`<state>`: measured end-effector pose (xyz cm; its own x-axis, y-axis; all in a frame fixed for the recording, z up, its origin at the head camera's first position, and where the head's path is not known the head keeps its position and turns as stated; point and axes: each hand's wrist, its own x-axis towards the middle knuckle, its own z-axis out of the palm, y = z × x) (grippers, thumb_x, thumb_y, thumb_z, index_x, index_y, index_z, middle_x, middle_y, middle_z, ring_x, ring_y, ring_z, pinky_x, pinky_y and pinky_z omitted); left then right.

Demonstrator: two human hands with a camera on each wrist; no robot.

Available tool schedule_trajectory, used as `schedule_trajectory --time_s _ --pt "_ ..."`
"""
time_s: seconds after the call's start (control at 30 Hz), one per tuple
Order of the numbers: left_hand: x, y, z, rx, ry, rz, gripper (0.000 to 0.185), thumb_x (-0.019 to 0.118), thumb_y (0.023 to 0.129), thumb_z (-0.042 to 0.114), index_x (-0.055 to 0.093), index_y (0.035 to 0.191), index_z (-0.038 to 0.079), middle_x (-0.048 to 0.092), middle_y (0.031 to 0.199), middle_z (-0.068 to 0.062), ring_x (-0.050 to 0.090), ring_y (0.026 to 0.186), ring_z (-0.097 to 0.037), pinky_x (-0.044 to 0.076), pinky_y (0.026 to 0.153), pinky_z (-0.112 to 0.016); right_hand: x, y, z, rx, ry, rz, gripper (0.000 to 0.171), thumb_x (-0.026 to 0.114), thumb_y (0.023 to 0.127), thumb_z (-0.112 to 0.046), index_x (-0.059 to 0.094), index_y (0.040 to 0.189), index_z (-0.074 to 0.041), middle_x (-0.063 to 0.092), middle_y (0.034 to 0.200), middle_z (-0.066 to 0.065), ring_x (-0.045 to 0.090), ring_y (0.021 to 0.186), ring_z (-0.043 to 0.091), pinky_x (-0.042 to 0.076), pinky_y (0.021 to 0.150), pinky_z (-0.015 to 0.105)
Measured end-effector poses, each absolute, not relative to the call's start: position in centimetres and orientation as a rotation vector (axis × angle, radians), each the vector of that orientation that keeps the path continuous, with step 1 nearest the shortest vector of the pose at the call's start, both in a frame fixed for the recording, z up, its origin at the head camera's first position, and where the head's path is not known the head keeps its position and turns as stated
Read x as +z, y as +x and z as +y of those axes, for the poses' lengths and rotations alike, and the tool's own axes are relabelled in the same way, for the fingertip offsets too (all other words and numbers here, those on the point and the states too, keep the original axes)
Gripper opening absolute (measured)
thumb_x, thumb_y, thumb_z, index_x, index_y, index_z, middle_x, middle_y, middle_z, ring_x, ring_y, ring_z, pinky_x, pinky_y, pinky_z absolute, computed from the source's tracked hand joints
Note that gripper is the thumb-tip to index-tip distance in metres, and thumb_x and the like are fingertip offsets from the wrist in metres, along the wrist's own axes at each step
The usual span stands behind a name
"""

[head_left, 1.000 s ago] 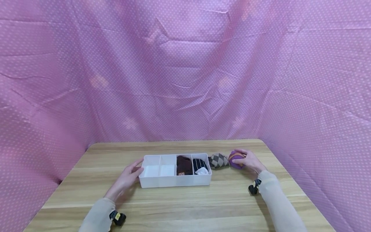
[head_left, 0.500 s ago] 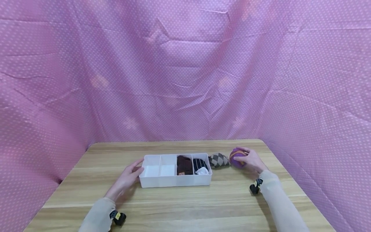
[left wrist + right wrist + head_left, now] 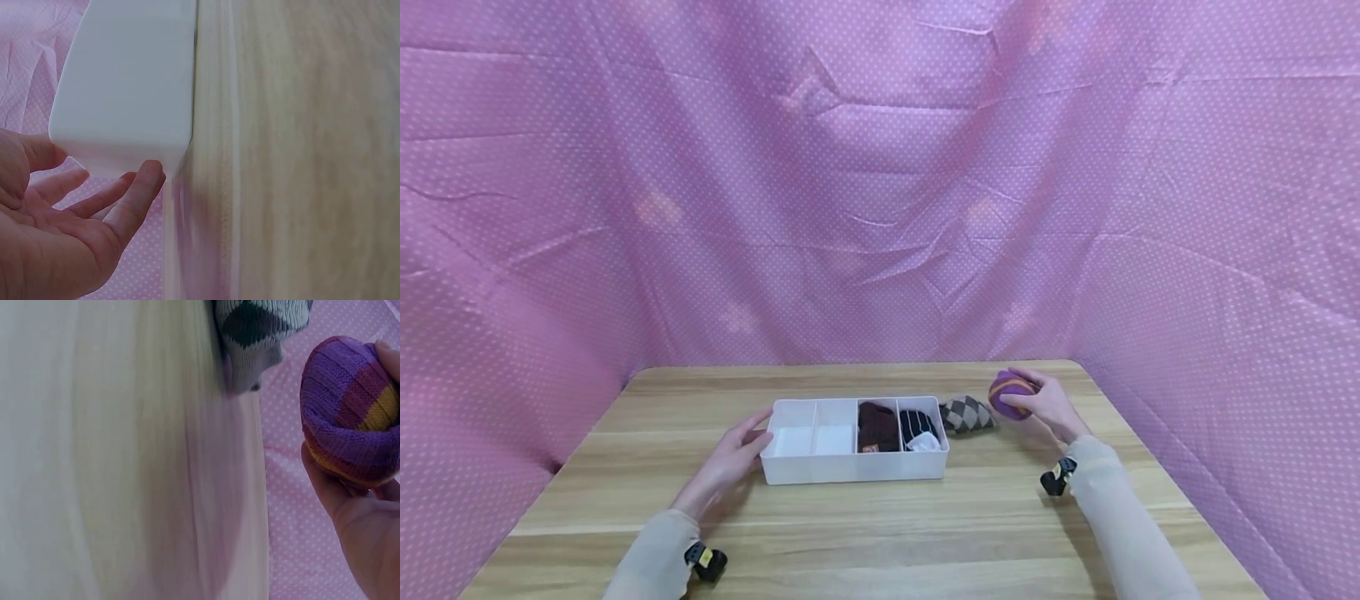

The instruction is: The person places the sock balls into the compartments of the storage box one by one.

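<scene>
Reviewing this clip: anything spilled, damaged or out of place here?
Nothing looks spilled or damaged. At most, the argyle sock lies loose on the table beside the box, while the maroon sock and striped sock sit inside.

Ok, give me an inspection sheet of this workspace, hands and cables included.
Surface: pale wood-grain table.
Job's things: white plastic four-compartment box; from left, dark brown fabric bundle in third, striped black fabric bundle in fourth; grey diamond-patterned knitted bundle right of the box; striped purple knitted ball.
Clutter: nothing seen.
Hands: left hand touches the box's left end; right hand holds the ball above the table.
Cables: nothing seen.
Surroundings: pink polka-dot fabric curtain.
</scene>
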<state>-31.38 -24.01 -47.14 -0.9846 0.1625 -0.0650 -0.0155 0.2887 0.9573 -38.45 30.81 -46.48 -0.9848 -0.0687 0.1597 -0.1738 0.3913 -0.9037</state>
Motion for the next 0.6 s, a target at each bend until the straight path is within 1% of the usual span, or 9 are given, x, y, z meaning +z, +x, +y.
schedule_trajectory --time_s 0.13,0.3,0.43,0.6 --pt "-47.1 -31.5 -24.2 1.787 0.137 2.392 0.056 0.043 0.105 0.018 0.022 0.157 0.015 0.037 0.149 -0.029 0.047 0.131 -0.042 0.049 0.106 -0.048 -46.1 -38.6 30.0 1.694 0.214 -2.532 0.073 0.083 0.078 -0.025 0.051 0.142 -0.006 0.057 0.133 0.024 0.055 0.118 0.033 0.055 0.089 0.028" --pt "-46.9 -31.6 -24.4 1.782 0.144 2.390 0.056 0.043 0.105 0.019 0.022 0.157 0.014 0.037 0.149 -0.030 0.047 0.131 -0.043 0.048 0.106 -0.049 -45.6 -38.9 29.0 1.629 0.210 -2.547 0.072 0.083 0.079 -0.028 0.053 0.140 -0.007 0.059 0.132 0.023 0.056 0.118 0.032 0.056 0.089 0.027" --pt "-46.7 -31.7 -24.6 1.736 0.165 2.428 0.056 0.043 0.105 0.019 0.021 0.157 0.011 0.037 0.148 -0.033 0.048 0.130 -0.043 0.050 0.105 -0.048 -45.3 -39.1 28.4 1.680 0.205 -2.532 0.072 0.082 0.079 -0.029 0.053 0.141 -0.010 0.057 0.134 0.023 0.053 0.119 0.033 0.055 0.089 0.028" --pt "-46.9 -32.1 -24.8 1.709 0.158 2.446 0.056 0.044 0.105 0.022 0.023 0.156 0.013 0.040 0.147 -0.032 0.052 0.127 -0.041 0.052 0.103 -0.046 -45.1 -38.8 27.3 1.749 0.203 -2.508 0.071 0.081 0.080 -0.029 0.052 0.142 -0.010 0.054 0.137 0.023 0.051 0.122 0.036 0.057 0.090 0.032"
